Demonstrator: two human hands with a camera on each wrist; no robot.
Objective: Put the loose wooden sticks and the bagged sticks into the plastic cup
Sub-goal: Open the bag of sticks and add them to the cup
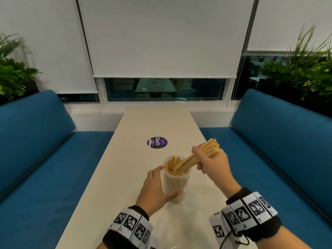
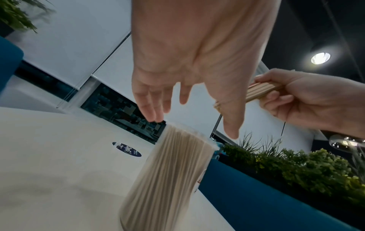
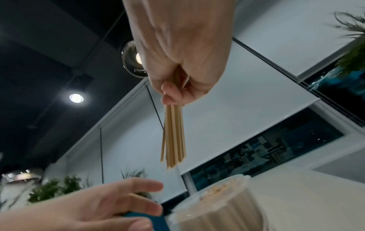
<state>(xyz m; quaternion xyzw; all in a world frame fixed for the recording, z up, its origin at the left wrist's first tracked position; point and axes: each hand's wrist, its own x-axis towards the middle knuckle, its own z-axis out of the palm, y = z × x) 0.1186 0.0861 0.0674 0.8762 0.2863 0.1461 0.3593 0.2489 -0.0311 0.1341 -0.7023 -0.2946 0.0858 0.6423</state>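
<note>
The plastic cup (image 1: 177, 184) stands upright on the pale surface (image 1: 125, 168), on the near side of the purple round sticker (image 1: 157, 142). It is already packed with wooden sticks (image 1: 173, 165) standing on end, and only a narrow gap remains at the side of the mouth nearest the right hand. A bundle of sticks (image 1: 199, 155) slants into that gap, its lower ends at or just inside the rim and its upper ends pointing away toward the blue bench beyond the right hand.

The right hand (image 1: 210, 163) is curled round the middle of the bundle, a firm full grip, with the thumb on top. The left hand (image 1: 154, 187) cups the wall of the cup, thumb low on the near side and fingers reaching up toward the rim; from the left wrist view the fingers look fairly straight, so this is a light steadying grip, not a clamp.

To do this step well, the bundle probably needs tipping closer to upright before it is pushed, so the ends slide down beside the standing sticks instead of jamming across them. The left hand should brace the cup against tipping away. Easing the grip so the sticks go down a few at a time may help, since the space looks tight. No bagged sticks show in any view.
</note>
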